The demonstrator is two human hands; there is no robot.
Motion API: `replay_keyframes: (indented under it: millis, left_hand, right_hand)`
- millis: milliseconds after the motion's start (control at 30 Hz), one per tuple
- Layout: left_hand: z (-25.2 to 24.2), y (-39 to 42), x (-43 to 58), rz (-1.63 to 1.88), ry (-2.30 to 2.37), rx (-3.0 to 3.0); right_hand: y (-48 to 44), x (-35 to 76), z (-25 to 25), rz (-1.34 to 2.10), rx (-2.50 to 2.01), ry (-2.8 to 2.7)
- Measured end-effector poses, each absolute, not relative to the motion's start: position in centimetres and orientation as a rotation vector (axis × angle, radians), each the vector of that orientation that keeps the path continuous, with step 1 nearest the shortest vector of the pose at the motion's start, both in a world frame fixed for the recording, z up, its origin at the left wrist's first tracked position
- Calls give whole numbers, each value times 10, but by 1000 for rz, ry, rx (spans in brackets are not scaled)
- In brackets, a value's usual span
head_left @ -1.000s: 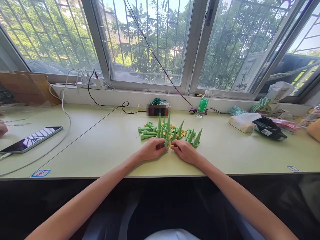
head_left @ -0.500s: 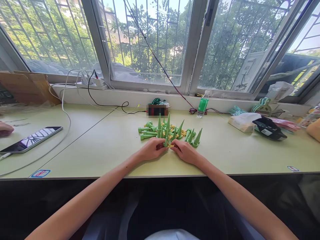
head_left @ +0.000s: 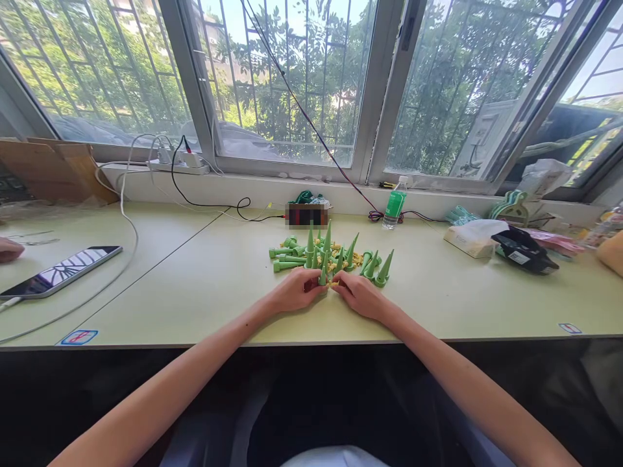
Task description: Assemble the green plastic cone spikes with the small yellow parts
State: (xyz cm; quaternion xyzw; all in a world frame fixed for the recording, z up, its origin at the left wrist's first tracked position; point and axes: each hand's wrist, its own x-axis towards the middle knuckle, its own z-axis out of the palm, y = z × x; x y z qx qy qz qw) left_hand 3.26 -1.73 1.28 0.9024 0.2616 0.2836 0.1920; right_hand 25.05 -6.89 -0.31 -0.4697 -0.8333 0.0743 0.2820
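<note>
My left hand (head_left: pixel 299 290) is closed at the front of a pile of green plastic parts, its fingers around the base of a green plastic spike (head_left: pixel 323 275) that points up. Close beside it, my right hand (head_left: pixel 360 293) pinches a small yellow piece (head_left: pixel 335 283), mostly covered by the fingertips. Several more green spikes (head_left: pixel 384 269) stand upright just behind and to the right of my hands. Green tube-like parts (head_left: pixel 287 265) lie behind my left hand, with small yellow pieces (head_left: pixel 359 259) scattered among them.
Behind the pile is a blurred dark box (head_left: pixel 306 216). A water bottle (head_left: pixel 394 203), a tissue box (head_left: pixel 474 239) and a black packet (head_left: pixel 525 250) lie to the right. At left are a phone (head_left: pixel 63 271), a white cable (head_left: pixel 127 272) and another person's hand (head_left: pixel 10 250).
My two hands and the parts they hold look almost unmoved. At the left edge, the other person's hand has shifted slightly.
</note>
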Motion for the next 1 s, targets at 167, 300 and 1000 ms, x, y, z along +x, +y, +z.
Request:
replay_keyframes:
  millis: [167, 300, 1000]
  left_hand:
    - [13, -18, 33, 786, 727, 2546]
    - [13, -18, 33, 798, 738, 2540]
    - [14, -18, 33, 792, 726, 2543]
  right_hand:
    - [-68, 249, -2, 175, -1268, -2250]
    - [-69, 251, -5, 229, -1237, -2221]
    - [-70, 251, -2, 269, -1243, -2244]
